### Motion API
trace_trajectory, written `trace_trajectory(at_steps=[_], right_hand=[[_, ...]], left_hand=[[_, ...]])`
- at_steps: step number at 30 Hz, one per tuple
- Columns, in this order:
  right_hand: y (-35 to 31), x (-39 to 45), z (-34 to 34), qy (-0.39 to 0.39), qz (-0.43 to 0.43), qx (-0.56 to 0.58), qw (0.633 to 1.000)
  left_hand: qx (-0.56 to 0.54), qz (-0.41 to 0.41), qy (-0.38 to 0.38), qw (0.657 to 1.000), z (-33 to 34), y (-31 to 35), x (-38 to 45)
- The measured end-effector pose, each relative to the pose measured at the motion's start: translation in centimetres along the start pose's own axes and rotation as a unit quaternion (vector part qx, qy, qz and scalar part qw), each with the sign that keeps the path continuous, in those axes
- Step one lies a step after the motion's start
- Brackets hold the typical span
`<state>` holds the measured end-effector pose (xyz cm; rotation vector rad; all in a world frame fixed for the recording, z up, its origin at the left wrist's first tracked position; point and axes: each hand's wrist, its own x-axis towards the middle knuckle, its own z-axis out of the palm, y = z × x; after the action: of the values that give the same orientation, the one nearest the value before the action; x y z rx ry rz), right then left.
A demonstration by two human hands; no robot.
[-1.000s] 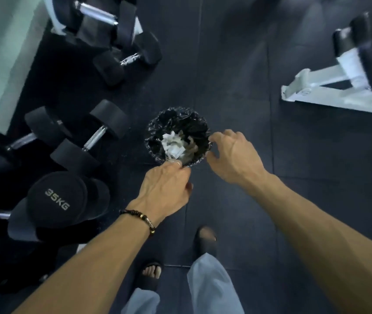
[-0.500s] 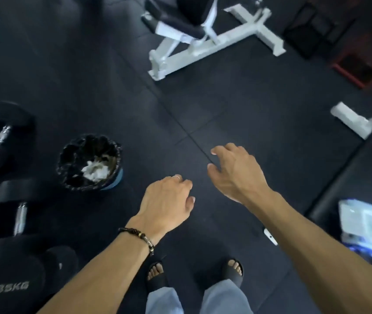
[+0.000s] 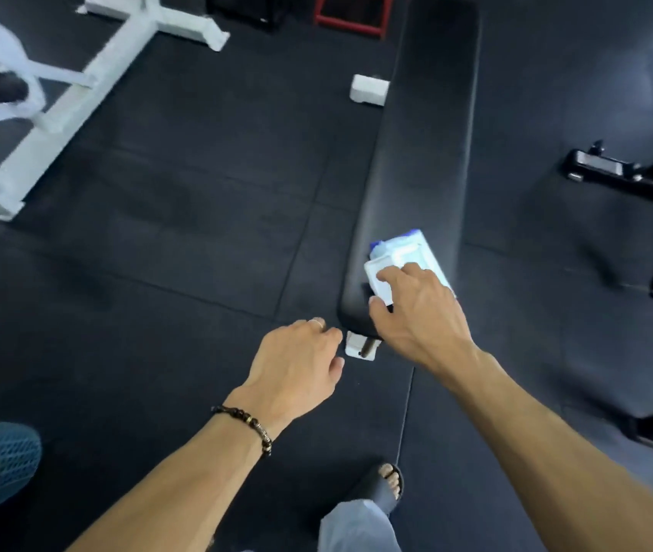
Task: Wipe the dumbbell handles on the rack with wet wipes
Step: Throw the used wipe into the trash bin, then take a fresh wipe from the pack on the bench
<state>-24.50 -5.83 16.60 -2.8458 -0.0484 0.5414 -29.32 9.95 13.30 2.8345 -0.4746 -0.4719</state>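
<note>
The dark rubber floor [image 3: 181,217] fills most of the view, and on it a long black padded bench [image 3: 428,125] runs away from the person, with its near end just in front of the hands. At the upper left stands a white metal frame [image 3: 78,77] of another gym machine, a little blurred, and at the right edge a black machine base [image 3: 627,181] is seen. A red frame [image 3: 350,23] lies at the top, beyond the bench. The pack of wet wipes [image 3: 412,255], white with blue corners, lies on the near end of the bench. The right hand [image 3: 420,312] is over this pack, its fingers spread and relaxed, the fingertips touching the pack's near part, without a closed grasp. The left hand [image 3: 297,368] hangs in the air left of the bench end, loosely curled, and it grasps nothing; a beaded bracelet [image 3: 245,426] is on its wrist. The white bench foot [image 3: 360,347] shows between the two hands. No dumbbell is in the view
</note>
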Motion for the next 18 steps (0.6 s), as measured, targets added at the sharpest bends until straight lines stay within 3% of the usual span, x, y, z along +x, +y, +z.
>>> trace_trajectory(at_steps=[7,18], right_hand=[[10.3,4.3,0.6,0.01,0.105,0.074,0.992],[12.3,12.8,8.3,0.079,0.198,0.175,0.961]], left_hand=[[0.03,0.068,-0.046,0.996,3.0,4.3,10.7],[0.087,0.199,-0.029,0.976,7.5,-0.8,23.0]])
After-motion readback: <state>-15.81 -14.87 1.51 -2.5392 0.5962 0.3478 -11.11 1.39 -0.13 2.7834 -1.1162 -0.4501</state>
